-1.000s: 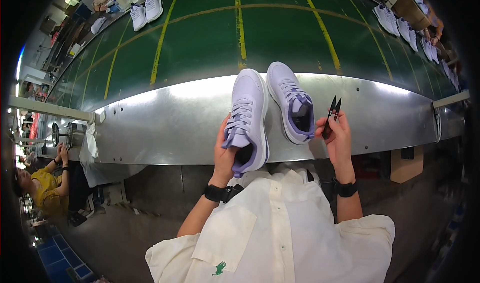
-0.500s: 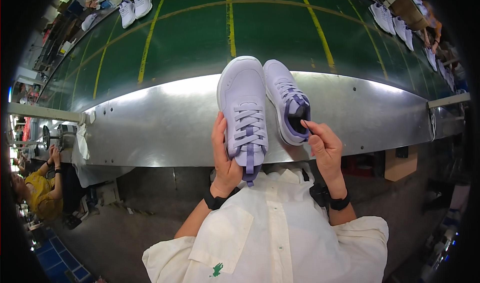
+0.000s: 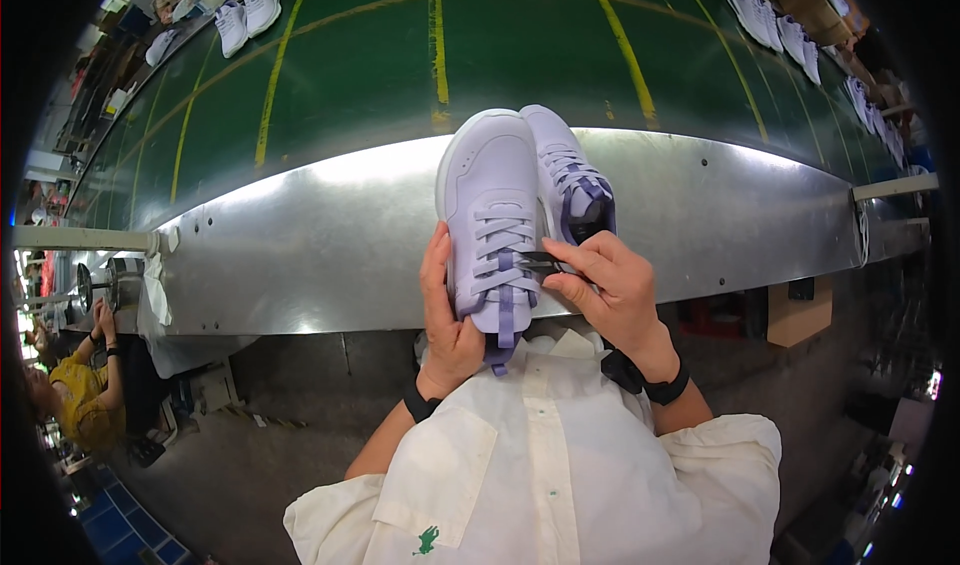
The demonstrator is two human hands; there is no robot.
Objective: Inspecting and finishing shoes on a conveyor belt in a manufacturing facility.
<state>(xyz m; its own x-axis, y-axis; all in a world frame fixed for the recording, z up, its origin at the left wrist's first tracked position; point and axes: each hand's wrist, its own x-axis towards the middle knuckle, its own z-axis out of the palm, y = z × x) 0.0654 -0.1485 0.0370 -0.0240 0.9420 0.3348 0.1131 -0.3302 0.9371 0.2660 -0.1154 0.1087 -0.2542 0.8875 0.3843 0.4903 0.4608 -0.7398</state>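
My left hand (image 3: pixel 448 315) is closed around the left side and heel of a lilac sneaker (image 3: pixel 490 180), its toe pointing away from me. Grey-lilac laces cross its front, and a purple strip runs down the tongue. In my right hand (image 3: pixel 610 285), thumb and fingers pinch a thin black two-pronged tool (image 3: pixel 542 261). The tool's tips are at the laces on the right side of this shoe; whether they touch is hard to tell. The second lilac sneaker (image 3: pixel 565 155) rests just right of the first, its purple-lined opening partly behind my right hand.
A metal ledge (image 3: pixel 300 245) runs across in front of me, with a green conveyor belt (image 3: pixel 360 75) beyond. Pale sneakers (image 3: pixel 248 15) stand far left, more (image 3: pixel 770 25) far right. A cardboard box (image 3: pixel 798 315) sits below the ledge. A person in yellow (image 3: pixel 85 390) works at left.
My right hand has moved left from the second sneaker's opening to the first sneaker's laces, bringing the black tool along. My left hand keeps its hold on the first shoe.
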